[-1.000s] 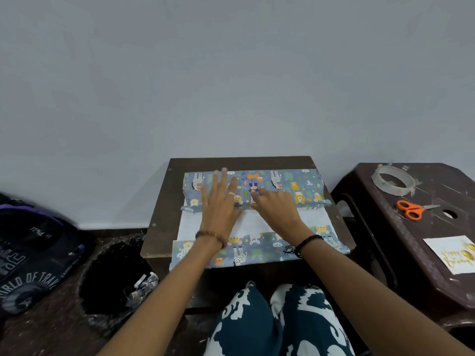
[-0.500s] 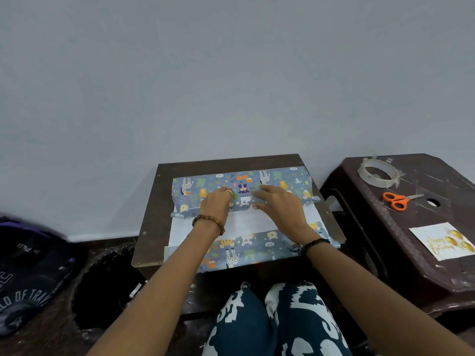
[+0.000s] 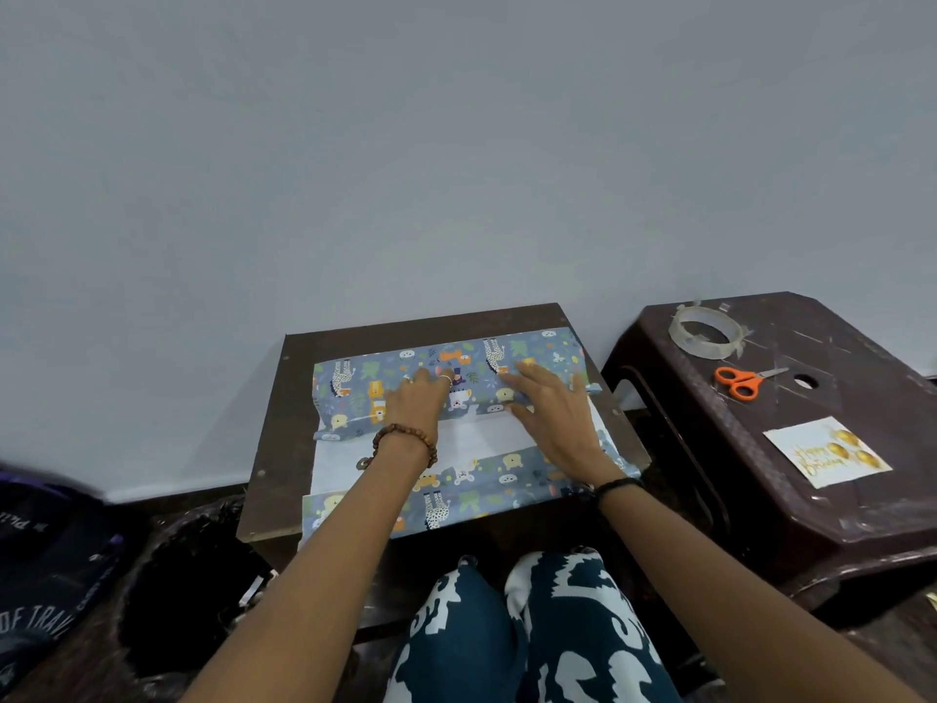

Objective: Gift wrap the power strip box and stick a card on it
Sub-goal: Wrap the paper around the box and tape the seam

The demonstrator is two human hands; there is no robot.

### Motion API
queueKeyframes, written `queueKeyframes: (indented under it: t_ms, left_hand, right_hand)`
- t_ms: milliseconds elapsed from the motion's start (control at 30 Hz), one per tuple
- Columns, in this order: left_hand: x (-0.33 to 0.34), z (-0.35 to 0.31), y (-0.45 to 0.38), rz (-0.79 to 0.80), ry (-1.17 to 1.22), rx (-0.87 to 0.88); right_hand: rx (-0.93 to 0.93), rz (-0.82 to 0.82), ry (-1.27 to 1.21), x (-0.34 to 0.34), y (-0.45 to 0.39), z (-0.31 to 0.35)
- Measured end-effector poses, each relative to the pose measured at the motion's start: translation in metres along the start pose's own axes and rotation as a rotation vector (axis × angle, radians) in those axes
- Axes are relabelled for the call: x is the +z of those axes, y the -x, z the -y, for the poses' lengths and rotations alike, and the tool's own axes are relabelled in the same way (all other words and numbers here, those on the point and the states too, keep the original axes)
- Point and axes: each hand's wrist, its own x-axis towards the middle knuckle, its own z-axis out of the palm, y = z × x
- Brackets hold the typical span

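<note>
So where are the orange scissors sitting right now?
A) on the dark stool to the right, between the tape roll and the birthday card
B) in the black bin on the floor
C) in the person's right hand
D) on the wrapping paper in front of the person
A: the orange scissors lie on the dark stool, nearer than the tape roll and beyond the birthday card, while both hands are on the wrapped box.

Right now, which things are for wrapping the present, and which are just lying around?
For the job:
- wrapping paper, folded over the box
- left hand and right hand, both on the paper
- tape roll
- orange scissors
- birthday card

Just lying around:
- black bin
- dark backpack
</note>
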Motion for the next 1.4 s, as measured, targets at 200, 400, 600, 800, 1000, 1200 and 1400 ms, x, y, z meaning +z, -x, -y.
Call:
queueKeyframes:
  t_ms: [200,400,600,800,1000,1200,1400]
  left_hand:
    - [0.0,-0.001,-0.001,-0.001,0.007,-0.006]
    - [-0.004,0.0,0.0,0.026,0.007,-0.028]
    - [-0.017,0.008,0.011,0.122,-0.068,-0.08]
    - [-0.045,-0.04,-0.018,0.167,-0.071,-0.047]
    - [-0.05,-0.151,-0.053,0.019,0.534,0.229]
    - [-0.044,-0.211,-0.082,0.092,0.626,0.362]
    - [-0.023,-0.225,-0.107,0.139,0.512,0.43]
  right_hand:
    - [0.165,0.043,-0.112,-0.003,0.011,-0.023]
    - [0.181,0.035,-0.115,-0.007,0.012,-0.012]
    - [0.137,0.093,-0.118,-0.008,0.02,0.008]
    - [0.211,0.039,-0.301,-0.028,0.019,-0.003]
    - [0.322,-0.244,-0.126,-0.067,0.006,-0.056]
    - [0.488,-0.333,0.158,-0.088,-0.01,-0.129]
    - [0.455,-0.129,0.267,-0.088,-0.025,-0.162]
